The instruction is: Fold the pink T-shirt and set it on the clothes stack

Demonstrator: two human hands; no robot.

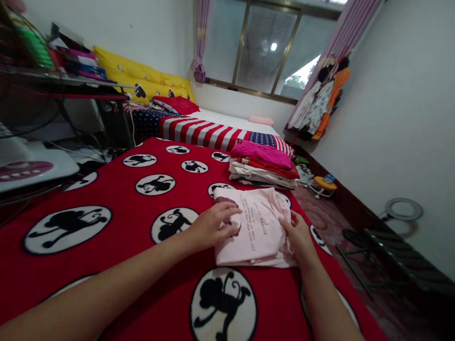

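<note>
A pale pink T-shirt [256, 241] with printed lettering lies folded into a rough rectangle on the red blanket [142, 241]. My left hand [216, 225] rests over its left side, thumb and fingers apart on the cloth near a dark print. At the opposite edge, my right hand [300, 234] has its thumb and fingers closed on the shirt's layered border. Just beyond the shirt stands a stack of folded clothes [265, 163], with a bright magenta garment on top and red and white ones below.
A second bed with a striped, starred cover [202, 133] stands behind. To the left are a cluttered desk [85, 83] and a white appliance [31, 166]. Clothes [323, 102] hang by the window. A yellow stool [325, 183] and a dark folding chair [408, 258] stand right.
</note>
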